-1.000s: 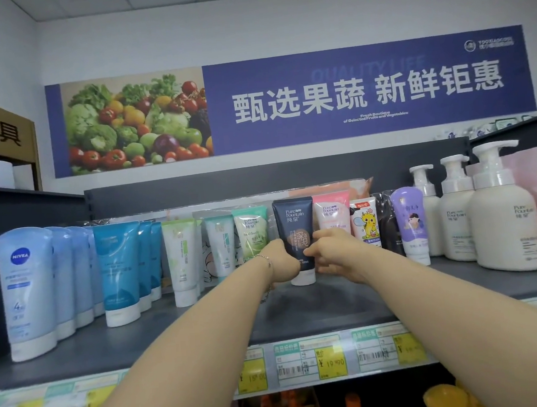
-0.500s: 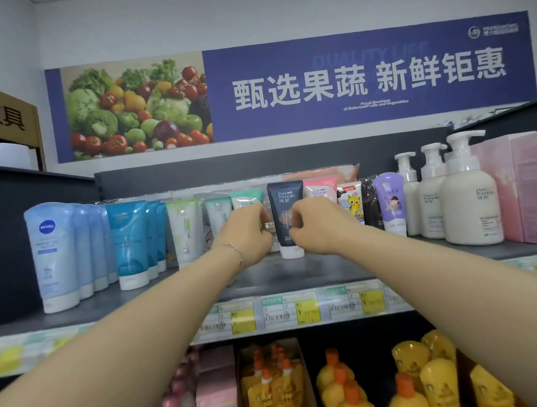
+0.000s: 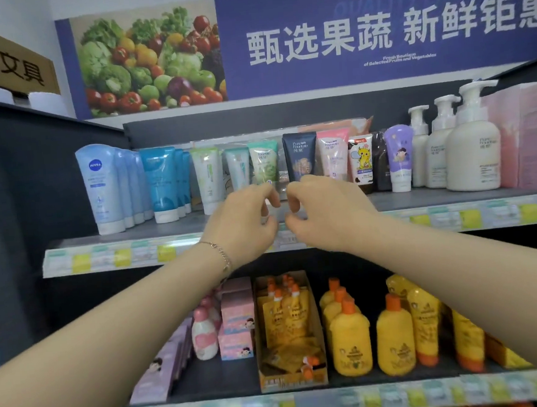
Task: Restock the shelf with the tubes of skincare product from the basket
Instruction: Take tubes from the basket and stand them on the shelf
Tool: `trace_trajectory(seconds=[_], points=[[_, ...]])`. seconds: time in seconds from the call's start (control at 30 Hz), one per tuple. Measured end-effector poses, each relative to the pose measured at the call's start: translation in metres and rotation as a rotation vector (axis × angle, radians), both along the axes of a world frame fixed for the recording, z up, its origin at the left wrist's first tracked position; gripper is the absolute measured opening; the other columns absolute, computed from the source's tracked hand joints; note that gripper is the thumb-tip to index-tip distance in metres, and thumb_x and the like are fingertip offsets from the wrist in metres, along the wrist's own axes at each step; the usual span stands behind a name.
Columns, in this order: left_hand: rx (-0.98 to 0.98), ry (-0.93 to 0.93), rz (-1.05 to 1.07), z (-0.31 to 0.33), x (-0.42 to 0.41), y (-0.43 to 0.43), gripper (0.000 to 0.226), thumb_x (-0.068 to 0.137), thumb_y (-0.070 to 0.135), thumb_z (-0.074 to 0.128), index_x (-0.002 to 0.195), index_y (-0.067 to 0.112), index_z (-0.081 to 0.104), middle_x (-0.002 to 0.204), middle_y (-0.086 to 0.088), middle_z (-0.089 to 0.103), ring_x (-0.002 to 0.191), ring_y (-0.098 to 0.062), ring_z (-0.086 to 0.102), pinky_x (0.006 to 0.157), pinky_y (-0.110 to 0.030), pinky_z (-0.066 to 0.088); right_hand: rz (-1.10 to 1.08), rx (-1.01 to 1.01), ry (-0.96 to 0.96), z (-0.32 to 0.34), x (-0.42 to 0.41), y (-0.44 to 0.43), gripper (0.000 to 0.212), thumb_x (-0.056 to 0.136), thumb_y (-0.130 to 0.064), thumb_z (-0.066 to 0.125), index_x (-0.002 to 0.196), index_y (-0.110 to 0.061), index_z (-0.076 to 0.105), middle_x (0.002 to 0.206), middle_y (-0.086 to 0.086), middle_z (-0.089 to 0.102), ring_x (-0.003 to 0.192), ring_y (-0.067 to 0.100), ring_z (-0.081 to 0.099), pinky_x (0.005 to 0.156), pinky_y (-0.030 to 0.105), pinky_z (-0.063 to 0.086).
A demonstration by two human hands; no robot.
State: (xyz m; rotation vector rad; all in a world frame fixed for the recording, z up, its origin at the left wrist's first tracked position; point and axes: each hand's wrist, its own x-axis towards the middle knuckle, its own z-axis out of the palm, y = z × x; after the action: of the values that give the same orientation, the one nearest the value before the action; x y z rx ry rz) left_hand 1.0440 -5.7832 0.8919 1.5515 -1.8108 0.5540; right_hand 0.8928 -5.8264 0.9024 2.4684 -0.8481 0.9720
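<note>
Left grip (image 3: 244, 224) and right grip (image 3: 326, 215) are hovering at the shelf's (image 3: 436, 195) front edge, fingers loosely curled, holding nothing; the navy tube (image 3: 300, 156) is standing behind them.

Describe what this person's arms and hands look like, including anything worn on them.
Both forearms are bare, with no sleeves, gloves or watch in view. The left hand has a thin chain bracelet at its wrist. The right hand wears nothing that shows.
</note>
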Motion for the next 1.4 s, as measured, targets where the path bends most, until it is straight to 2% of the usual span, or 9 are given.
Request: trace_trajectory(seconds=[0.13, 0.23, 0.33, 0.47, 0.63, 0.93, 1.03, 1.17, 1.4], points=[[0.070, -0.009, -0.005, -0.020, 0.008, 0.022, 0.011, 0.085, 0.023, 0.058, 0.090, 0.025, 0.048, 0.087, 0.005, 0.055, 0.070, -0.010, 0.049, 0.067, -0.033, 0.048, 0.015, 0.031, -0.012, -0.023, 0.007, 0.018, 0.023, 0.089, -0.036, 0.050, 0.102, -0.018, 0.057, 0.098, -0.002, 0.053, 0.097, 0.019, 0.052, 0.070, 0.032, 0.039], [0.145, -0.010, 0.009, -0.040, 0.014, 0.043, 0.015, 0.084, 0.024, 0.059, 0.091, 0.024, 0.046, 0.090, 0.005, 0.056, 0.076, -0.014, 0.051, 0.068, -0.033, 0.047, 0.077, 0.065, 0.001, -0.049, 0.015, 0.033, 0.021, 0.088, -0.037, 0.052, 0.096, -0.018, 0.056, 0.089, -0.004, 0.051, 0.088, 0.018, 0.052, 0.065, 0.032, 0.039], [0.204, 0.030, 0.038, -0.066, 0.021, 0.061, 0.014, 0.083, 0.023, 0.058, 0.090, 0.023, 0.047, 0.088, 0.006, 0.056, 0.082, -0.018, 0.054, 0.072, -0.035, 0.049, 0.120, 0.113, 0.004, -0.081, 0.024, 0.047, 0.016, 0.087, -0.037, 0.053, 0.088, -0.021, 0.053, 0.086, -0.005, 0.052, 0.083, 0.018, 0.052, 0.063, 0.031, 0.038], [0.314, 0.007, 0.108, -0.109, 0.029, 0.076, 0.014, 0.084, 0.021, 0.054, 0.097, 0.022, 0.048, 0.098, 0.003, 0.057, 0.087, -0.023, 0.055, 0.081, -0.042, 0.049, 0.101, 0.199, 0.059, -0.125, 0.036, 0.061, 0.016, 0.089, -0.038, 0.050, 0.091, -0.023, 0.048, 0.088, -0.006, 0.047, 0.087, 0.018, 0.050, 0.062, 0.031, 0.034], [0.393, -0.011, 0.087, -0.161, 0.036, 0.087, 0.019, 0.084, 0.022, 0.057, 0.101, 0.019, 0.048, 0.103, 0.000, 0.059, 0.094, -0.025, 0.056, 0.075, -0.035, 0.045, 0.084, 0.284, 0.070, -0.178, 0.040, 0.075, 0.016, 0.087, -0.038, 0.052, 0.093, -0.023, 0.051, 0.090, -0.004, 0.053, 0.091, 0.022, 0.056, 0.059, 0.030, 0.033], [0.517, -0.149, 0.111, -0.250, 0.036, 0.091, 0.023, 0.083, 0.020, 0.050, 0.106, 0.017, 0.047, 0.106, -0.004, 0.058, 0.097, -0.030, 0.057, 0.073, -0.037, 0.044, 0.014, 0.450, 0.171, -0.264, 0.040, 0.088, 0.023, 0.089, -0.038, 0.051, 0.099, -0.019, 0.055, 0.102, 0.001, 0.059, 0.097, 0.027, 0.058, 0.067, 0.033, 0.040], [0.551, -0.203, 0.129, -0.278, 0.034, 0.093, 0.021, 0.087, 0.021, 0.049, 0.107, 0.017, 0.046, 0.106, -0.002, 0.058, 0.097, -0.027, 0.058, 0.069, -0.033, 0.035, -0.003, 0.485, 0.218, -0.287, 0.040, 0.089, 0.022, 0.089, -0.039, 0.050, 0.097, -0.019, 0.055, 0.099, 0.000, 0.058, 0.096, 0.025, 0.058, 0.066, 0.031, 0.037], [0.623, -0.260, 0.149, -0.313, 0.030, 0.097, 0.026, 0.088, 0.019, 0.046, 0.114, 0.018, 0.046, 0.109, -0.002, 0.060, 0.100, -0.026, 0.059, 0.081, -0.037, 0.040, -0.031, 0.563, 0.246, -0.315, 0.041, 0.092, 0.025, 0.089, -0.039, 0.049, 0.101, -0.019, 0.058, 0.100, -0.001, 0.059, 0.097, 0.024, 0.058, 0.072, 0.033, 0.043], [0.783, -0.231, 0.115, -0.366, 0.033, 0.103, 0.029, 0.089, 0.016, 0.045, 0.118, 0.017, 0.046, 0.109, -0.003, 0.060, 0.100, -0.025, 0.059, 0.081, -0.033, 0.040, -0.090, 0.722, 0.331, -0.357, 0.040, 0.092, 0.024, 0.087, -0.039, 0.051, 0.101, -0.021, 0.061, 0.099, 0.000, 0.065, 0.091, 0.026, 0.062, 0.069, 0.031, 0.045]])
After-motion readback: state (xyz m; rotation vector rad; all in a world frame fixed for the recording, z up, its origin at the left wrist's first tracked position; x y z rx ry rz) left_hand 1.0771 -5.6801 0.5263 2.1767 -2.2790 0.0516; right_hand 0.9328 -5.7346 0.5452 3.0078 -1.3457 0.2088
